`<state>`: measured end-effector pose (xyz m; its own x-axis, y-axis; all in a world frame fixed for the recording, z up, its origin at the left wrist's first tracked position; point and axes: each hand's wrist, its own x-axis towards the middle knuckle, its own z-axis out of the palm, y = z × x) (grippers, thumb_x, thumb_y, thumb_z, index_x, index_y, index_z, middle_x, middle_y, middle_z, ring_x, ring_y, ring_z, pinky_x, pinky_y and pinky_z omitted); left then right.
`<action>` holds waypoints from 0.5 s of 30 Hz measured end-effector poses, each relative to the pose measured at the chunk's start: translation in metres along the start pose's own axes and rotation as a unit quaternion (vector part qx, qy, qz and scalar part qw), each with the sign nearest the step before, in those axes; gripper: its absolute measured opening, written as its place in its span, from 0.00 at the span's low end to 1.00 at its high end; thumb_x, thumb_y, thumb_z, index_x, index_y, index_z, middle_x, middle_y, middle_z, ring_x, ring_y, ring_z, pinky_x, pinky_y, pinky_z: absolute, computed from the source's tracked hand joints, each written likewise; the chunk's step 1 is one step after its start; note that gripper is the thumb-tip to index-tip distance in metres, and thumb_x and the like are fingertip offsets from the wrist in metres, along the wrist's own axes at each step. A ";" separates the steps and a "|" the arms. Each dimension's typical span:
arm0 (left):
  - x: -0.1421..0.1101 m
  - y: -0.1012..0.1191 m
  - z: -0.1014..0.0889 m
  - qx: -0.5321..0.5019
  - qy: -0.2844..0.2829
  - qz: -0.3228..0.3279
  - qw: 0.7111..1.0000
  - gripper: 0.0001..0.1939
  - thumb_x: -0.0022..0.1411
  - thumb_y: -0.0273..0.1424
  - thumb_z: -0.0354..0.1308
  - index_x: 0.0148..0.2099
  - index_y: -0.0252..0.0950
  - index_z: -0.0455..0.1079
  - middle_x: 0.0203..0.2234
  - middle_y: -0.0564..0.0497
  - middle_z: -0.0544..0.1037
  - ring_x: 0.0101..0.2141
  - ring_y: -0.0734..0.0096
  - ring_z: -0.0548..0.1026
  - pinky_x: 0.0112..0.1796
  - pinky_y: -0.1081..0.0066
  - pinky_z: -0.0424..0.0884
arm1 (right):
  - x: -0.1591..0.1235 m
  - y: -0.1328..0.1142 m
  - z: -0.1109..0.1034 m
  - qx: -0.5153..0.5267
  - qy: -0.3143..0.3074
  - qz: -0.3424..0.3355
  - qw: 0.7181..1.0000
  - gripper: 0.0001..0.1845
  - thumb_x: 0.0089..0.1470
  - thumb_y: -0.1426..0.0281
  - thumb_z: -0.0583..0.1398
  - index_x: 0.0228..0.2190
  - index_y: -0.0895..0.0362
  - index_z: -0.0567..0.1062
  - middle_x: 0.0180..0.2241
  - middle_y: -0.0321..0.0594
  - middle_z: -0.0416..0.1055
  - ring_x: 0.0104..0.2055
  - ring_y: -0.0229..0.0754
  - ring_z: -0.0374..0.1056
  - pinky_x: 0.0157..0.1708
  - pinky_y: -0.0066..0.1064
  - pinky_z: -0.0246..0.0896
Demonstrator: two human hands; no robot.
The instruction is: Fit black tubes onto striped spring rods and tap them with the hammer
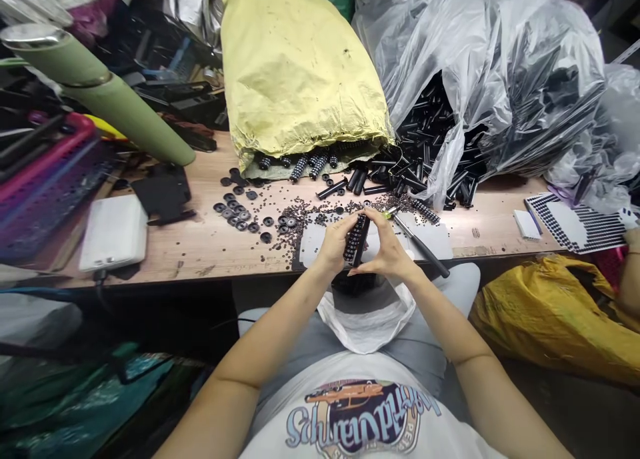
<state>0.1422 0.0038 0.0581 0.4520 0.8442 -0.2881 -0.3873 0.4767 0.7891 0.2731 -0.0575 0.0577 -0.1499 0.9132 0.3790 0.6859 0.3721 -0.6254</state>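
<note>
Between my left hand (334, 242) and my right hand (389, 249) is a black cylindrical piece (356, 240) with rows of small light-edged squares. The fingers of both hands are closed around it from either side, near the table's front edge. Just right of my hands, a tool with a black handle (431, 256) and a metal shaft lies slanting on a white sheet (440, 236). Many tiny dark bits (295, 246) are scattered around the sheet. Below my hands, a white bag (367, 326) lies open in my lap with something dark inside.
Behind, a yellow sack (305, 66) spills studded cylinders (299, 168). A clear plastic bag (460, 46) spills plain black tubes (425, 146). Black round caps (240, 216), a white box (114, 232) and a green flask (120, 106) sit left. At right are a patterned sheet (575, 222) and another person's arm (631, 272).
</note>
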 end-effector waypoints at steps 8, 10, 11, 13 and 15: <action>-0.004 -0.005 0.005 0.040 0.003 -0.057 0.998 0.19 0.54 0.41 0.61 0.42 0.30 0.71 0.22 0.51 0.73 0.18 0.74 0.72 0.21 0.73 0.72 | -0.007 0.003 0.008 0.021 0.001 0.031 0.999 0.59 0.35 0.57 0.71 0.61 0.58 0.49 0.60 0.55 0.56 0.64 0.54 0.54 0.62 0.48 0.52; -0.002 -0.012 0.000 0.101 -0.007 -0.037 0.994 0.20 0.59 0.42 0.58 0.45 0.30 0.71 0.26 0.49 0.74 0.23 0.72 0.74 0.27 0.69 0.74 | -0.009 0.007 0.015 0.013 0.011 0.050 0.999 0.57 0.35 0.59 0.71 0.60 0.59 0.50 0.59 0.56 0.57 0.62 0.54 0.56 0.61 0.48 0.54; -0.001 -0.018 -0.003 0.158 -0.009 -0.001 0.987 0.20 0.60 0.41 0.56 0.47 0.31 0.71 0.30 0.47 0.74 0.27 0.70 0.75 0.31 0.67 0.75 | -0.011 0.009 0.019 0.005 0.016 0.063 0.998 0.57 0.35 0.60 0.71 0.60 0.60 0.51 0.58 0.56 0.57 0.62 0.54 0.56 0.61 0.48 0.55; 0.001 -0.031 -0.010 0.322 -0.005 0.114 0.940 0.21 0.60 0.37 0.57 0.53 0.33 0.70 0.36 0.45 0.74 0.37 0.66 0.75 0.40 0.63 0.74 | -0.014 0.014 0.029 -0.021 0.024 0.092 0.995 0.54 0.36 0.62 0.70 0.60 0.61 0.51 0.58 0.56 0.58 0.62 0.55 0.56 0.61 0.50 0.54; 0.003 -0.045 -0.017 0.497 -0.008 0.222 0.839 0.23 0.60 0.31 0.58 0.57 0.33 0.68 0.40 0.43 0.72 0.43 0.62 0.72 0.47 0.61 0.70 | -0.020 0.018 0.035 -0.056 0.023 0.116 0.991 0.49 0.41 0.64 0.67 0.60 0.61 0.52 0.57 0.57 0.58 0.62 0.55 0.56 0.61 0.50 0.53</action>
<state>0.1468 -0.0106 0.0125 0.4552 0.8770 0.1542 0.3371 -0.3300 0.8817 0.2636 -0.0629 0.0146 0.0530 0.9626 0.2658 0.7731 0.1289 -0.6211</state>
